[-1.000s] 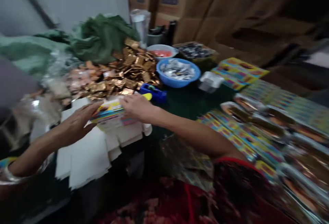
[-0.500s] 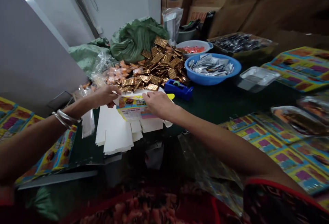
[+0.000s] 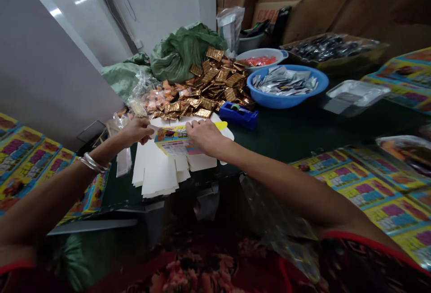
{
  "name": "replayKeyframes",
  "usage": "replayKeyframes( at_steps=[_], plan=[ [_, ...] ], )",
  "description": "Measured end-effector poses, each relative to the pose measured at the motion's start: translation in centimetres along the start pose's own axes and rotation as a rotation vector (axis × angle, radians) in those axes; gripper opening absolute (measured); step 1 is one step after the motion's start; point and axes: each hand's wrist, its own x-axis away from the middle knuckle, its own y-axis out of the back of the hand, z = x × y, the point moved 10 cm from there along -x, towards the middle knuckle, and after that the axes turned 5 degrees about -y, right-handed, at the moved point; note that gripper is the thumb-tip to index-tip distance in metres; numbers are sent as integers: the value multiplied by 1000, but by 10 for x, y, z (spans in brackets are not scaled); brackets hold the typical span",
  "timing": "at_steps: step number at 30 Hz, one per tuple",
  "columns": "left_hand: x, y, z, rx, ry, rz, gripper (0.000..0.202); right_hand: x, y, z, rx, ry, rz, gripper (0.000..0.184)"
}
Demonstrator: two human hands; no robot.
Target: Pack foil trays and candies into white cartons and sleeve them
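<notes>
On the far left, a stack of bright printed cards [image 3: 30,158] sits at the table's edge, and a metal bangle [image 3: 92,163] rides the wrist of the left hand [image 3: 134,132]. That hand is closed narrowly, pinching the left edge of a printed card [image 3: 173,143], while the right hand [image 3: 205,137] presses down on its other half, fingers curled over the top. The card sits between them, on white die-cut card blanks [image 3: 156,172]. Just behind lies a heap of gold foil sachets [image 3: 215,84], right beside a blue tape dispenser [image 3: 238,115]. Further right comes a blue basin [image 3: 286,103] of silver sachets. The danger here: an uneven pinch could crease the card, and a careless elbow or slip could send those loose sachets sliding onto the blanks.
</notes>
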Motion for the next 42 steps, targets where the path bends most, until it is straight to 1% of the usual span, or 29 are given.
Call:
replayKeyframes(
  at_steps=[4, 8, 10, 12, 13, 15, 17, 19, 20, 22, 23, 24, 26, 28, 29, 31, 33, 34, 35, 36, 38, 39, 41, 42],
  plan=[
    [1, 1, -1, -79, 2, -21, 8, -1, 0, 0, -34, 6, -2, 34],
    [7, -5, -8, -179, -10, -64, 3, 1, 4, 0, -61, 10, -11, 37],
    [13, -6, -11, -240, 6, -109, 10, 1, 5, 0, -66, 0, -10, 38],
    [21, -4, -15, -360, -20, -130, 20, 0, 4, -1, -63, -7, -14, 37],
    [24, -5, -17, -424, -53, -109, 25, 0, 4, -1, -61, -6, -20, 36],
    [29, -9, -18, -491, -167, -55, 33, 1, 4, -2, -61, 4, -33, 35],
    [35, -16, -17, -454, -326, -18, 44, 3, 3, -5, -65, 6, -44, 35],
    [41, -25, -10, -412, -458, -27, 58, 4, 1, -7, -67, 11, -50, 35],
    [43, -30, -5, -417, -495, -32, 65, 5, 0, -7, -65, 16, -49, 35],
    [44, -38, 5, -477, -512, -36, 77, 4, -3, -5, -61, 32, -53, 35],
    [43, -40, 6, -525, -513, -31, 81, 4, -4, -3, -61, 34, -54, 36],
    [40, -42, 2, -576, -527, -13, 82, 2, -5, -2, -61, 28, -54, 36],
    [32, -46, -15, -653, -585, 45, 75, -1, -6, -2, -62, 10, -45, 38],
    [20, -54, -41, -659, -660, 91, 62, -3, -6, -9, -70, -5, -15, 37],
    [14, -59, -53, -643, -689, 98, 60, -2, -4, -14, -83, 8, 8, 37],
    [3, -70, -70, -611, -713, 76, 61, 5, 1, -27, -120, 94, 54, 40],
    [-4, -80, -76, -607, -721, 26, 57, 16, 11, -45, -112, 173, 72, 50],
    [-5, -84, -76, -610, -727, 3, 55, 21, 16, -54, -69, 183, 69, 53],
    [-5, -88, -75, -614, -735, -12, 54, 25, 20, -64, -3, 171, 63, 51],
    [-4, -89, -74, -618, -741, -23, 54, 26, 22, -71, 74, 150, 61, 44],
    [-1, -89, -72, -630, -735, -42, 54, 24, 23, -76, 198, 123, 89, 29],
    [1, -88, -72, -640, -723, -53, 54, 21, 21, -76, 228, 109, 119, 27],
    [6, -85, -75, -667, -691, -70, 54, 12, 21, -75, 197, 53, 178, 25],
    [9, -85, -77, -685, -674, -76, 54, 7, 20, -77, 126, 8, 211, 25]
  ],
)
